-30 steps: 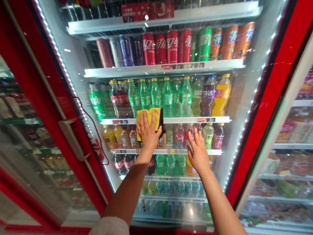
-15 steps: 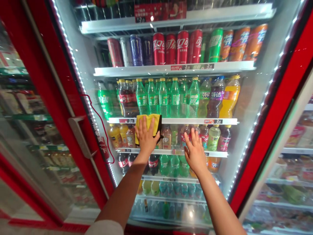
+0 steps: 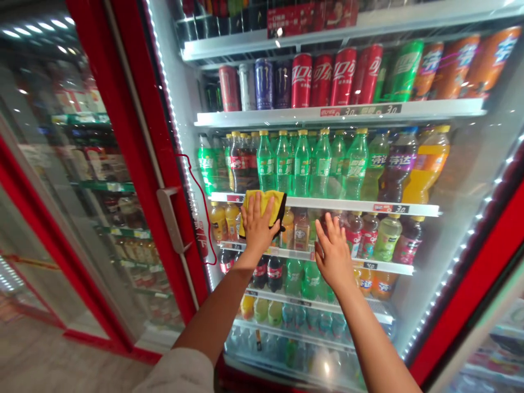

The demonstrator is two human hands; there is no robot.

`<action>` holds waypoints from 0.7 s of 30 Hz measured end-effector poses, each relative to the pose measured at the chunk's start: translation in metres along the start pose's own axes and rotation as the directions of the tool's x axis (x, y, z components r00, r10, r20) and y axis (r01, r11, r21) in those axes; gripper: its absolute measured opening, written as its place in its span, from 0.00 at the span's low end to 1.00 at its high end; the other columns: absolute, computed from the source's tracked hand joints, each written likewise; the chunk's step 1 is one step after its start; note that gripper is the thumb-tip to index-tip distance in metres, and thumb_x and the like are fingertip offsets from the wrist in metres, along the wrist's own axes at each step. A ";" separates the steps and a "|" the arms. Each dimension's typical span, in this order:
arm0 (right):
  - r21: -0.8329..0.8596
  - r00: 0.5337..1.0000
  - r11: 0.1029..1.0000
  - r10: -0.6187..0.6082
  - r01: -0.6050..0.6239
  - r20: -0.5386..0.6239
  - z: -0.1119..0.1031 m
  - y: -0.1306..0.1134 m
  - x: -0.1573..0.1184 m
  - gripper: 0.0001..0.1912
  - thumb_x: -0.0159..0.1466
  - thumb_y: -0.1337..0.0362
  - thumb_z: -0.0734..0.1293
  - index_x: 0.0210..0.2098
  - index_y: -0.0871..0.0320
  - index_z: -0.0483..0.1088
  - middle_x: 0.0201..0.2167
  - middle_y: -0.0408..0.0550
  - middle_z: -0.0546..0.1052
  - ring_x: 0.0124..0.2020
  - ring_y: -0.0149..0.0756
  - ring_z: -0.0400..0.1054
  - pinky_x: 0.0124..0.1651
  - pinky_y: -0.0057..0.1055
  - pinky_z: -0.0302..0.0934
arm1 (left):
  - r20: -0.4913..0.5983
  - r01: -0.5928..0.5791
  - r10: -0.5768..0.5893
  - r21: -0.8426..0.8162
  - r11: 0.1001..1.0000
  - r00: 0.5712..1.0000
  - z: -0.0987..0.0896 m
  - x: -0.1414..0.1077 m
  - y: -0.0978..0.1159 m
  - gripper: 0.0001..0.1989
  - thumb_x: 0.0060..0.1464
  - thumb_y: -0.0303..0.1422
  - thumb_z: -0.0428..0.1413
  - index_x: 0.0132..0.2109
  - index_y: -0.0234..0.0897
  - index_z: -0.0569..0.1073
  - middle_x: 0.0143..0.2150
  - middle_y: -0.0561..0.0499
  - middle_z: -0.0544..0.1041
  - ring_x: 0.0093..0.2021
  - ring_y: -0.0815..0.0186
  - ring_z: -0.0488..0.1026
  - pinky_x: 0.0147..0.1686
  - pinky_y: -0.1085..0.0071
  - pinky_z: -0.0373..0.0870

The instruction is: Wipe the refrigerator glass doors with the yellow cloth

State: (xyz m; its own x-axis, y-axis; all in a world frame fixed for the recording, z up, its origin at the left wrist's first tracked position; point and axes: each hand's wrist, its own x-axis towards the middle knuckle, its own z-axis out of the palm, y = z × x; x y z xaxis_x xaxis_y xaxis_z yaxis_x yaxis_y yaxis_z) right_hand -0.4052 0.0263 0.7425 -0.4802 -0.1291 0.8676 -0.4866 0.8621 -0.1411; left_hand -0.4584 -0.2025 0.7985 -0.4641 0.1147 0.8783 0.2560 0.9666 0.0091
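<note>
A yellow cloth with a dark edge [image 3: 275, 206] lies flat against the glass door of a red-framed drinks cooler. My left hand [image 3: 257, 225] presses on it with the fingers spread, covering part of the cloth. To the right, my right hand [image 3: 333, 254] is raised at the glass, fingers apart and nothing in it. Behind the glass, near my hands, stand green bottles [image 3: 302, 164] on one shelf and small juice bottles [image 3: 387, 236] on the shelf below.
Red cans [image 3: 343, 77] fill a higher shelf. A metal door handle [image 3: 172, 221] sticks out on the left of the cooler's red frame [image 3: 141, 147]. Another glass-fronted cooler with green-edged shelves [image 3: 104, 186] stands further left. The floor [image 3: 77, 363] shows at lower left.
The view has turned left, so the cooler appears further right. Against the shelves, the cloth under my left hand and my right hand have both shifted slightly left.
</note>
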 end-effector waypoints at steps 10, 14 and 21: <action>0.020 1.000 1.000 -0.022 0.022 0.008 0.016 -0.023 -0.010 0.51 0.65 0.77 0.60 0.76 0.43 0.28 0.79 0.49 0.34 0.78 0.56 0.32 0.70 0.67 0.51 | 0.076 -0.080 0.078 0.025 0.996 0.994 0.016 -0.063 -0.019 0.37 0.59 0.36 0.61 0.73 0.44 0.60 0.78 0.40 0.52 0.78 0.47 0.43 0.73 0.42 0.44; 0.030 1.000 0.999 -0.024 0.024 -0.005 0.020 -0.034 0.002 0.51 0.66 0.76 0.60 0.76 0.41 0.28 0.79 0.47 0.34 0.78 0.56 0.32 0.71 0.67 0.50 | 0.094 -0.191 0.189 0.015 0.981 0.978 -0.002 -0.027 -0.043 0.37 0.58 0.36 0.63 0.72 0.47 0.62 0.78 0.44 0.52 0.78 0.50 0.44 0.74 0.44 0.42; 0.044 1.000 0.999 -0.008 0.008 -0.004 0.033 -0.056 -0.002 0.50 0.66 0.76 0.60 0.76 0.41 0.29 0.79 0.47 0.34 0.78 0.56 0.33 0.70 0.67 0.52 | -0.078 0.150 -0.148 0.023 0.988 0.986 -0.015 -0.033 -0.086 0.34 0.65 0.36 0.53 0.75 0.40 0.54 0.79 0.43 0.43 0.79 0.51 0.35 0.74 0.46 0.45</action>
State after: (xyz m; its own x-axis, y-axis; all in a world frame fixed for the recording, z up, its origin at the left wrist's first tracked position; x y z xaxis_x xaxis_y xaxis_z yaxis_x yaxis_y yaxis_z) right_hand -0.4013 -0.0384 0.7328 -0.4734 -0.1339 0.8706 -0.5224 0.8385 -0.1551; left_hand -0.4529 -0.2931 0.7758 -0.4291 -0.0478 0.9020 0.1642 0.9778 0.1300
